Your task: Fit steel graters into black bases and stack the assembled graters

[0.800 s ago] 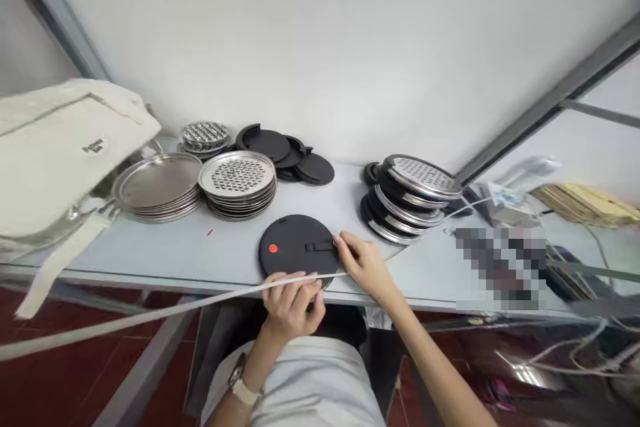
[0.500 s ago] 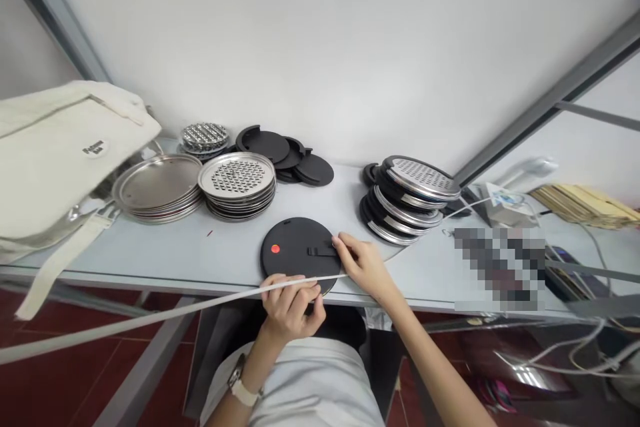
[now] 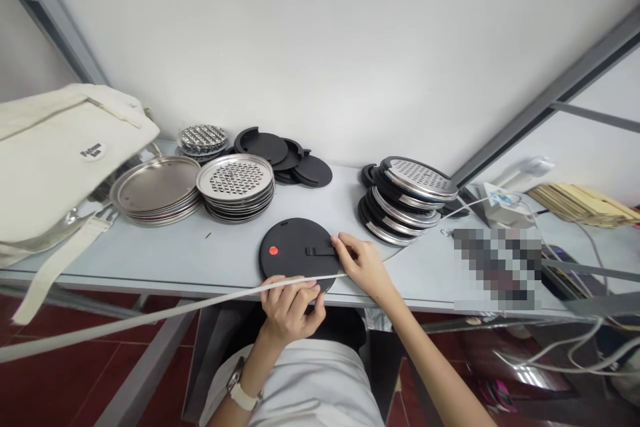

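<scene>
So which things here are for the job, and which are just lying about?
Looks like part of the job:
- black disc with the red dot, being handled
- stack of plain metal plates
- stack of grater plates
- black round parts at the back

Probably just lying about:
- cream bag
- yellowish pile at the right

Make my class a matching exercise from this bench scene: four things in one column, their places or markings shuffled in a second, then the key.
1. Black disc
2. Cream bag
3. Yellowish stack
4. Right hand

A. Far right of the picture
B. At the disc's right edge
C. Bears a red dot
D. Far left of the picture

Pairs: 1-C, 2-D, 3-A, 4-B
</scene>
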The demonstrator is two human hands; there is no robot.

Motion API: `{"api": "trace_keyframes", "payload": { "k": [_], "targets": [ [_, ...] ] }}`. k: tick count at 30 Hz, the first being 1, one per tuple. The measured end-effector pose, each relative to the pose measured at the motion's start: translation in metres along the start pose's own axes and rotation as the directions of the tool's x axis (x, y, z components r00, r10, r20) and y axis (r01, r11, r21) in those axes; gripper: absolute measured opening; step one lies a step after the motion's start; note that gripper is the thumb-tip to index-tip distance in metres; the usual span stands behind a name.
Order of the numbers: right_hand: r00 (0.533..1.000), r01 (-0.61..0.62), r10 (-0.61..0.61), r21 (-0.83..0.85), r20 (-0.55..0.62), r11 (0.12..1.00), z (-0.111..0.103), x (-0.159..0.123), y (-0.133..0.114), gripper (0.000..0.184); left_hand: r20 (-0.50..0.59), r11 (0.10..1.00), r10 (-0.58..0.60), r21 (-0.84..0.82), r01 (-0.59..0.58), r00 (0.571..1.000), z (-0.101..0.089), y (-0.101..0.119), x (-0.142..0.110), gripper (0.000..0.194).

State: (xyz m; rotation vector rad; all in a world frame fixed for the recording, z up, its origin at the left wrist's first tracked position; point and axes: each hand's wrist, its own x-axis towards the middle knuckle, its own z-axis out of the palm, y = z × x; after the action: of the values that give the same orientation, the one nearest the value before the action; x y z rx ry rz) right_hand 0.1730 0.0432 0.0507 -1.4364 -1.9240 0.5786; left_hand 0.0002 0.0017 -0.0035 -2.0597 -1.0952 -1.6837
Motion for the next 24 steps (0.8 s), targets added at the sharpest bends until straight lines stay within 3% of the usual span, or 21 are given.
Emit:
{"api": "trace_keyframes", "payload": {
  "k": [11, 24],
  "targets": [
    [0.998, 0.044, -0.045, 0.016, 0.043, 0.999, -0.0020, 0.0018, 0.0004, 0.040, -0.037, 0.999, 0.045, 0.025, -0.044, 0.998, 0.0008, 0.0009, -0.0001, 0.010],
    [0.999, 0.040, -0.039, -0.011, 0.019, 0.999, -0.0010, 0.0024, 0.0020, 0.041, -0.003, 0.998, 0.014, 0.062, -0.013, 1.000, 0.0022, 0.0036, -0.0009, 0.009]
  ]
}}
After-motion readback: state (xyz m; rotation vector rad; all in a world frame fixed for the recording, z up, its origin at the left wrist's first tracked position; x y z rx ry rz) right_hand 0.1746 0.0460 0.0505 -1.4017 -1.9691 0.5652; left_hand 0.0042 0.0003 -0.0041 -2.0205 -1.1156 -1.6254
